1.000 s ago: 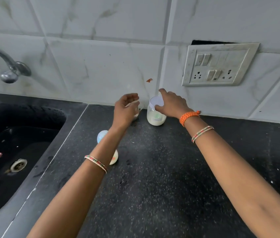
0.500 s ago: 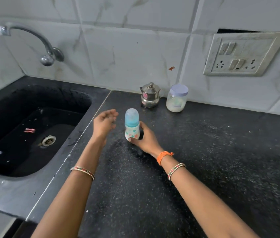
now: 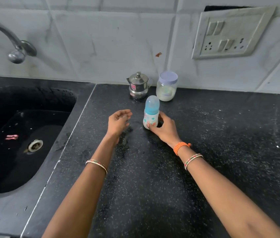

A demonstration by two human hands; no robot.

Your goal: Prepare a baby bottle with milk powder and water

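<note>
A small baby bottle [image 3: 151, 112] with a blue cap and a patterned body stands upright on the black counter [image 3: 153, 169]. My right hand [image 3: 165, 129] grips its lower body, thumb in front and fingers behind. My left hand [image 3: 118, 121] hovers just left of the bottle, fingers loosely curled, holding nothing. Behind the bottle, by the wall, stand a small steel pot [image 3: 138, 85] with a lid and a clear jar [image 3: 167, 86] of white powder with a pale lid.
A black sink [image 3: 21, 134] with a steel drain lies to the left, a tap [image 3: 14, 47] above it on the tiled wall. A switch and socket plate [image 3: 232, 33] sits on the wall at upper right. The counter stretches right and toward me.
One second ago my hands were at the pot and the jar by the wall. Since then my right hand took hold of the bottle, and my left hand came back beside it.
</note>
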